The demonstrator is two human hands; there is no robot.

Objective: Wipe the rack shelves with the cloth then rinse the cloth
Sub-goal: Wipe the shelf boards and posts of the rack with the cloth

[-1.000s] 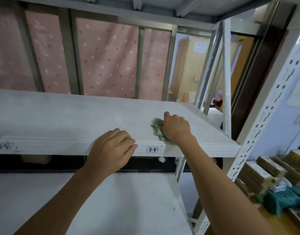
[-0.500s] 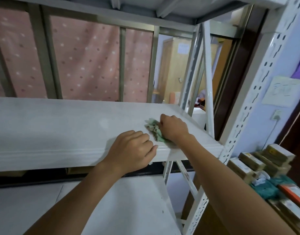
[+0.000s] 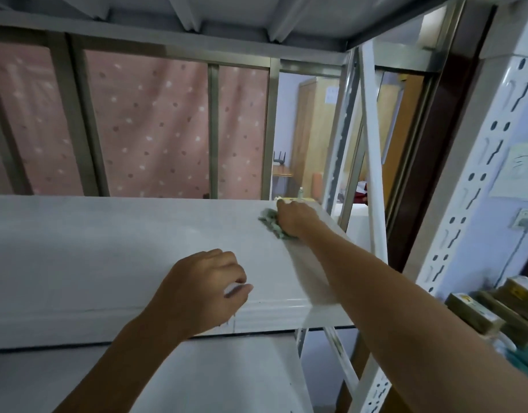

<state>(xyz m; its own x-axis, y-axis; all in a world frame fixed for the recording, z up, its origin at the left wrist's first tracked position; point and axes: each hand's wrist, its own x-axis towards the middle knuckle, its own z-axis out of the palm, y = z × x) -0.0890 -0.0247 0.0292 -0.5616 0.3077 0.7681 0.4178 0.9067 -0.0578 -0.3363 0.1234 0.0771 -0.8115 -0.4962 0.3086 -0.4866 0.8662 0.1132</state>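
Note:
A white rack shelf point(image 3: 107, 251) runs across the view at chest height. My right hand point(image 3: 295, 217) reaches to its far right corner and grips a crumpled green cloth point(image 3: 270, 222), pressing it onto the shelf top. Most of the cloth is hidden under the hand. My left hand point(image 3: 203, 289) rests on the shelf's front edge with its fingers curled over the surface, holding nothing. A lower white shelf point(image 3: 197, 380) lies beneath.
White perforated uprights point(image 3: 477, 186) and diagonal braces point(image 3: 373, 162) stand at the rack's right end. Another shelf point(image 3: 227, 13) hangs close overhead. Boxes point(image 3: 495, 311) are stacked low at the right. A pink dotted curtain point(image 3: 149, 123) hangs behind the rack.
My right hand has slid the cloth from near the shelf's front edge back to the far right corner. My left hand stays on the front edge. The view has shifted right.

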